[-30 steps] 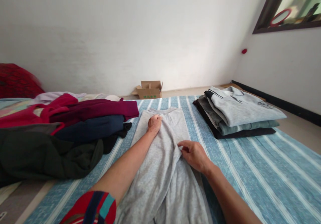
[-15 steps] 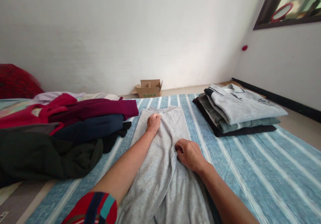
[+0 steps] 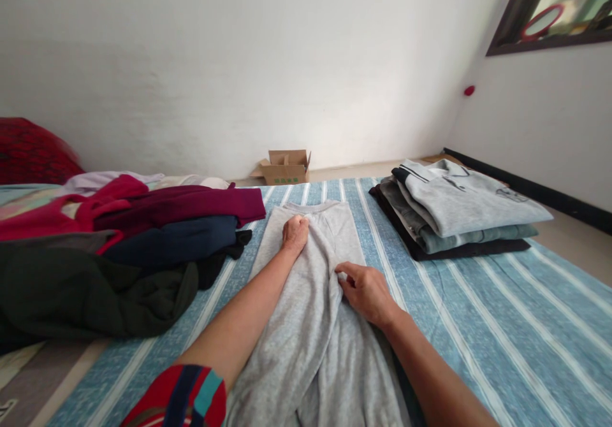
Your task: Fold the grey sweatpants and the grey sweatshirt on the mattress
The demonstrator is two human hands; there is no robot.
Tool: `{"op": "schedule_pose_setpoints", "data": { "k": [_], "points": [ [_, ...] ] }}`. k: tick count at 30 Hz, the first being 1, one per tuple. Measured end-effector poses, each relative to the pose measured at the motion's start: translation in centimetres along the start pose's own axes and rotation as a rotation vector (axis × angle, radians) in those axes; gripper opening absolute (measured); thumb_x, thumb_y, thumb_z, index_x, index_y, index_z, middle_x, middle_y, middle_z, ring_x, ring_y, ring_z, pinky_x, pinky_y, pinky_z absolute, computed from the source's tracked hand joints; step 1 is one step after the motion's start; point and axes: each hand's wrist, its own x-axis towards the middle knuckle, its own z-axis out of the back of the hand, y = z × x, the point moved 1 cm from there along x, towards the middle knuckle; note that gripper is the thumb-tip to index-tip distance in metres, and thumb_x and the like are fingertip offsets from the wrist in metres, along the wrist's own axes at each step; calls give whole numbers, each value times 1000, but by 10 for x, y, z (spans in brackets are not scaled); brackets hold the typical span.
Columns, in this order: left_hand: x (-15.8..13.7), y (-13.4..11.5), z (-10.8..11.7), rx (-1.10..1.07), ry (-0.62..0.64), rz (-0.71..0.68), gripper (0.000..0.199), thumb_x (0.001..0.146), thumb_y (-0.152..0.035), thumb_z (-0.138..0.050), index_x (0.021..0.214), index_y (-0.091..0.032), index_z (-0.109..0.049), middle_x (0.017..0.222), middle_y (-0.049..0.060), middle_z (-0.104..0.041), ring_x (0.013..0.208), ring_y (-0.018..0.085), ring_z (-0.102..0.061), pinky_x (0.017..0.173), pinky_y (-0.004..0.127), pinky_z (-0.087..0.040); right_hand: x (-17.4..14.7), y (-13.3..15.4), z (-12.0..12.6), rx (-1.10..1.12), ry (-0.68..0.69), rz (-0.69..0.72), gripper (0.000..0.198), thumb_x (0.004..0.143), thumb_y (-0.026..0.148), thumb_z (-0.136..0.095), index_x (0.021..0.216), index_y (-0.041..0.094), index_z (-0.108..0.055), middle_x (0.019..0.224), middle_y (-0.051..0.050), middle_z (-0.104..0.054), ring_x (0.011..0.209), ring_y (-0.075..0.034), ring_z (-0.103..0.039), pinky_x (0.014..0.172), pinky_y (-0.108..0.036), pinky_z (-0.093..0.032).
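Lying lengthwise, grey shirt (image 3: 306, 312), collar (image 3: 314, 208) pointing away

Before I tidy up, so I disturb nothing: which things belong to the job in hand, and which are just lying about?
In the job:
grey shirt, touched by left hand and right hand
likely folded stack, right
perhaps clothes heap, left

Lying about, apparently:
cardboard box near the wall
red-rimmed oval object

A short red sleeve (image 3: 179, 398) with navy and teal stripes covered the left elbow; the left hand (image 3: 295, 232) and right hand (image 3: 367, 290) were bare.
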Motion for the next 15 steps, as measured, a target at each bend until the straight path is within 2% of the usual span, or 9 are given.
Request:
{"op": "schedule_pose_setpoints", "data": {
  "k": [3, 7, 15],
  "points": [
    [-1, -1, 0, 7, 7, 4, 28, 85, -31, -39, 68, -20, -59, 76, 6, -66, 79, 21, -59, 70, 27, -39, 1, 5, -5, -103, -13, -1, 23, 84, 17, -49, 97, 24, -66, 77, -1, -68, 71, -15, -61, 62, -23, -33],
    [-1, -2, 0, 6, 12, 8, 27, 85, -30, -40, 68, -20, -59, 77, 6, -67, 80, 22, -59, 70, 27, -39, 2, 8, -7, -162, -5, -5, 22, 81, 13, -47, 86, 22, -66, 80, -3, -69, 74, -17, -62, 61, -24, -32],
    [1, 1, -1, -6, 0, 37, 27, 85, -30, -39, 67, -20, -57, 75, 6, -66, 80, 22, -59, 71, 27, -40, 2, -6, 6, 58, 36, -32, 20, 67, 7, -47, 70, 20, -61, 61, 3, -59, 61, -13, -55, 59, -22, -33]
  ]
}}
